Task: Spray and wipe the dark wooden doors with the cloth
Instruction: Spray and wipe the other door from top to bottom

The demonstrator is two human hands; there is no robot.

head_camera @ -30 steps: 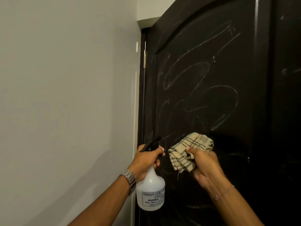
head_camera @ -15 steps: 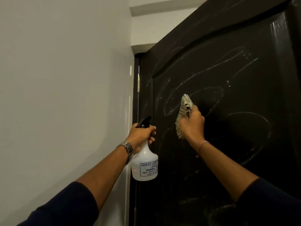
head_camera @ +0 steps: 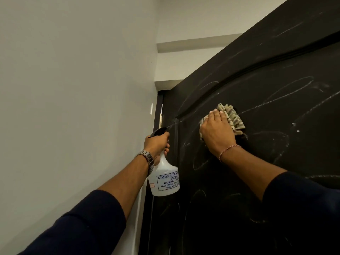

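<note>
Pressing flat, the right hand [head_camera: 218,132] is holding the striped cloth [head_camera: 232,116] against the dark door [head_camera: 276,144] — fingers extended over it. At 8 o'clock from the cloth, the left hand [head_camera: 156,144] is gripping the spray bottle [head_camera: 164,177] by its neck — nozzle aimed at the door's panel.

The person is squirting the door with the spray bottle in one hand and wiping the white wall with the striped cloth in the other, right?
Not quite. The head view shows the right hand pressing the striped cloth on the dark wooden door, not the white wall. The left hand does hold the spray bottle, squirting at the door.
</note>
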